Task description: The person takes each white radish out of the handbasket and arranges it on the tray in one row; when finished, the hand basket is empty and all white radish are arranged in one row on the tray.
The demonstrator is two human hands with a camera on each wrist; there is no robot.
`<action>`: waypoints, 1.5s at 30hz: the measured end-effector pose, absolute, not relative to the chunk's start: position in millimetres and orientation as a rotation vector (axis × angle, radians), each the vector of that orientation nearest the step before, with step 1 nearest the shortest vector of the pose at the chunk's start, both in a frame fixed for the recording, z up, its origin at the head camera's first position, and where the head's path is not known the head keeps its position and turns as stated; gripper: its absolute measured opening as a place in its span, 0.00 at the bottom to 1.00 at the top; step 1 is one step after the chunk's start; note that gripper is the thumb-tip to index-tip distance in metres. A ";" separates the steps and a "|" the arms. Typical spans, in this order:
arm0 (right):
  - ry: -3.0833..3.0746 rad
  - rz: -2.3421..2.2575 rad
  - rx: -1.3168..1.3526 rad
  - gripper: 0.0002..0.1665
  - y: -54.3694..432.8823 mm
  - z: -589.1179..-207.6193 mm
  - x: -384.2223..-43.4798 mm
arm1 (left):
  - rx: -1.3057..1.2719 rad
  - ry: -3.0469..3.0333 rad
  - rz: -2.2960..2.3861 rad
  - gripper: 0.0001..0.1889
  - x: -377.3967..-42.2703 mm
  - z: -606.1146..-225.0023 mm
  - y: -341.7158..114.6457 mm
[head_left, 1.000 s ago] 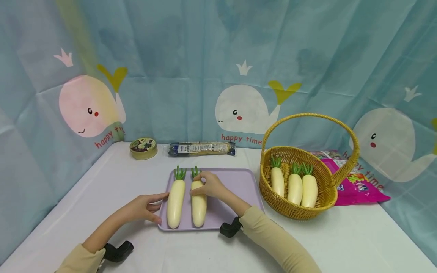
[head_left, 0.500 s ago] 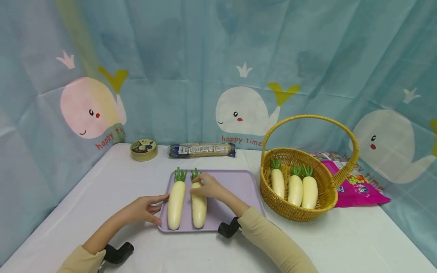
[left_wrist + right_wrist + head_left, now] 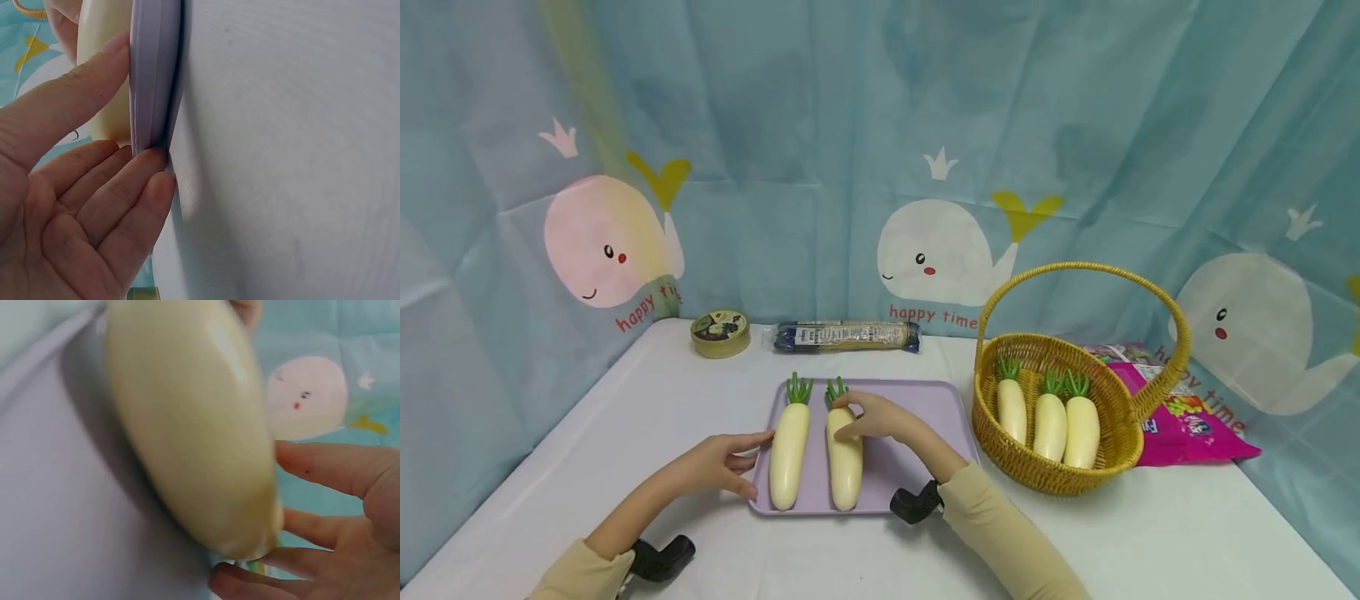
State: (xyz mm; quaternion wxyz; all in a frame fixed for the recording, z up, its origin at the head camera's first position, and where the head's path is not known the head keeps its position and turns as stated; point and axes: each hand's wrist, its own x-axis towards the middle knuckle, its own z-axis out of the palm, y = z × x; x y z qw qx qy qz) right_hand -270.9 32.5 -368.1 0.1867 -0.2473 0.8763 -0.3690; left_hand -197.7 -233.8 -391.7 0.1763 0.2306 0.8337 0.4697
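Two white radishes lie side by side on a lilac tray (image 3: pixel 925 400), green stalks pointing away. Over the upper part of the right radish (image 3: pixel 846 479) is my right hand (image 3: pixel 880 417), its thumb and fingertips at the radish's surface; the right wrist view shows these fingers loosely spread beside the blurred radish (image 3: pixel 194 425). My left hand (image 3: pixel 711 465) is at the tray's left edge, next to the left radish (image 3: pixel 787 458). In the left wrist view its thumb and straight fingers touch the tray rim (image 3: pixel 150 81).
Right of the tray stands a wicker basket (image 3: pixel 1037 482) with a tall handle, holding three white radishes. A pink bag (image 3: pixel 1195 433) lies behind it. At the back are a round tin (image 3: pixel 721 335) and a long clear packet (image 3: pixel 850 335). A printed curtain (image 3: pixel 775 208) closes off the back.
The right radish has shifted slightly to the right on the tray. My right hand has moved right too, its thumb going from the radish's left side onto its top. My left hand stays.
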 end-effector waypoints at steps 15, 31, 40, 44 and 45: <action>2.333 -1.215 -0.593 0.31 34.4 -369.9 -268.2 | 0.660 2.350 1.338 0.45 -198.8 -391.5 -234.7; 2.367 -1.208 -0.633 0.31 25.0 -370.6 -266.0 | 0.669 2.352 1.336 0.45 -198.7 -391.3 -234.6; 2.444 -1.101 -0.659 0.32 24.0 -367.1 -266.0 | 0.671 2.346 1.348 0.46 -198.2 -391.1 -234.4; 2.457 -1.080 -0.664 0.32 25.5 -366.3 -264.8 | 0.675 2.351 1.336 0.46 -198.4 -391.3 -234.7; 2.465 -1.066 -0.670 0.32 25.9 -365.8 -264.0 | 0.670 2.349 1.337 0.46 -198.4 -391.5 -234.8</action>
